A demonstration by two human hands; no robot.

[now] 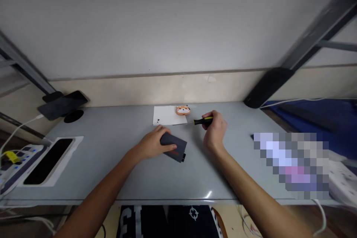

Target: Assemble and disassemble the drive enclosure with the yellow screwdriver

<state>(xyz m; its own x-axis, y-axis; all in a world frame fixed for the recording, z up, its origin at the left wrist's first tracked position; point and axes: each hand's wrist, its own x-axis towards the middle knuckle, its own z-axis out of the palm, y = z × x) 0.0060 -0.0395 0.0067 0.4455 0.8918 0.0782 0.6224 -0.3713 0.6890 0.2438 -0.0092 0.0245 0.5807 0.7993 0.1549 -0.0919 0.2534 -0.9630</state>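
My left hand (156,142) grips a dark grey flat box (176,146), tilted above the desk, with fingers over its far edge and the thumb on its upper face. A small black part sticks out at the box's right end. In my right hand (215,131) is a screwdriver (203,121) with a black and yellow handle, its thin shaft pointing left. The shaft's tip lies near a white paper (164,115) and apart from the box. On the paper's right edge sits an orange and white animal-face case (183,110).
A phone (49,160) lies on the left beside a power strip (23,165); another phone (63,105) leans on a stand behind. At right are a blurred-out item (290,163), a white power strip (344,180) and a black post (267,87). The wall closes off the back.
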